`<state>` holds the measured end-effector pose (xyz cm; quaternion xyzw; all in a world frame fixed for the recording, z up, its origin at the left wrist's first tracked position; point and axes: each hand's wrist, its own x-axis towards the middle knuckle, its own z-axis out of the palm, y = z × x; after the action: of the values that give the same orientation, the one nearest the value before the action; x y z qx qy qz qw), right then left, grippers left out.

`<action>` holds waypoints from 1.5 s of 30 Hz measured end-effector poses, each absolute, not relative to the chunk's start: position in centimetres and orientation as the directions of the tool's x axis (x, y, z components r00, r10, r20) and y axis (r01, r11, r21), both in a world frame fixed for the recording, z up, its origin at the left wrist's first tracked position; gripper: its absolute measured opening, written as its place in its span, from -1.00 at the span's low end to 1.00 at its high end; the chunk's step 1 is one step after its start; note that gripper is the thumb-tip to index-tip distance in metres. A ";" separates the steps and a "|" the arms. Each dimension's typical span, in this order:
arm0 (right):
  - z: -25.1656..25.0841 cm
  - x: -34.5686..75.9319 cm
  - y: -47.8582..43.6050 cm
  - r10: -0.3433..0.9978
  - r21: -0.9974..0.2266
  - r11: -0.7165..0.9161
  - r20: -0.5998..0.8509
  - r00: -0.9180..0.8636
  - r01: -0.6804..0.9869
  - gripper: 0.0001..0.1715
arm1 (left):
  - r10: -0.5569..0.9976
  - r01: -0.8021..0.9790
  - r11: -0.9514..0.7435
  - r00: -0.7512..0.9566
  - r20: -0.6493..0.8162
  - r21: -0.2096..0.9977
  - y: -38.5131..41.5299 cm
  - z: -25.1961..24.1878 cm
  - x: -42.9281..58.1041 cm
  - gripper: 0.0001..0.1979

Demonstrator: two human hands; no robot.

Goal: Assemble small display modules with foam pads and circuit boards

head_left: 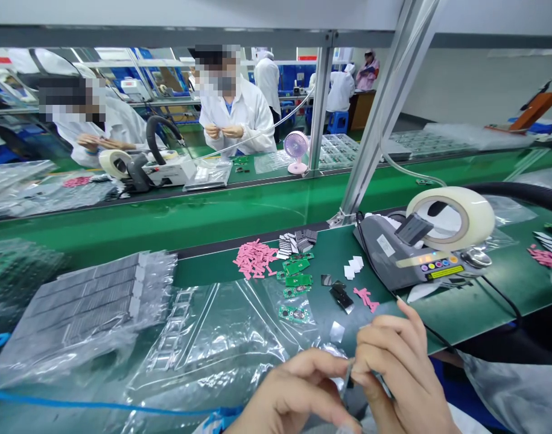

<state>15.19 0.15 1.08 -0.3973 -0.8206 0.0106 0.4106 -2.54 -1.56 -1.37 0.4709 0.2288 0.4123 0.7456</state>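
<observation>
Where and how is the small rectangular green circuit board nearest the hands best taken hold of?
Grip the board probably by its two short ends, coming from above on the near side, where the left hand is. It lies flat, apparently on clear plastic sheeting, with components on its face and other green circuit boards beyond its far long edge.

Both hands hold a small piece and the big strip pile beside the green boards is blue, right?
Not blue: the head view shows the big strip pile beside the green boards is pink. Left hand and right hand hold a small piece.
</observation>
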 end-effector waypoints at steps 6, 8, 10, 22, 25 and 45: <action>0.9 15.5 -0.5 0.677 -0.347 0.661 0.659 -0.329 0.665 -0.79 | 0.868 -0.518 0.303 0.497 -0.007 0.800 -1.9 -0.5 -1.7 -0.82; 0.6 16.0 -1.0 0.667 -0.350 0.690 0.648 -0.369 0.633 -0.79 | 0.888 -0.571 0.356 0.453 -0.078 0.740 -2.3 -0.2 -1.7 -0.82; -0.2 16.4 -1.5 0.692 -0.423 0.700 0.602 -0.399 0.576 -0.79 | 0.885 -0.615 0.423 0.437 -0.159 0.665 -2.3 -0.2 -1.8 -0.76; -9.0 16.8 1.0 0.917 -0.629 0.398 0.276 -0.287 0.668 -0.89 | 0.830 -0.736 0.531 0.552 -0.084 0.419 -1.2 -0.6 -2.2 -0.71; -4.3 17.6 1.0 0.869 -0.626 0.495 0.364 -0.336 0.602 -0.67 | 0.815 -0.702 0.551 0.569 -0.109 0.450 -1.4 -0.5 -2.1 -0.69; 0.2 14.9 0.3 0.881 -0.812 0.445 0.319 -0.350 0.379 -0.75 | 0.934 -0.093 -0.350 0.038 0.354 0.932 -1.8 -3.5 -2.2 -0.60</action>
<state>14.91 0.29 0.23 -0.4167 -0.7556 0.3226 0.3891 -2.21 -1.83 -3.50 0.5732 0.3670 0.5884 0.4365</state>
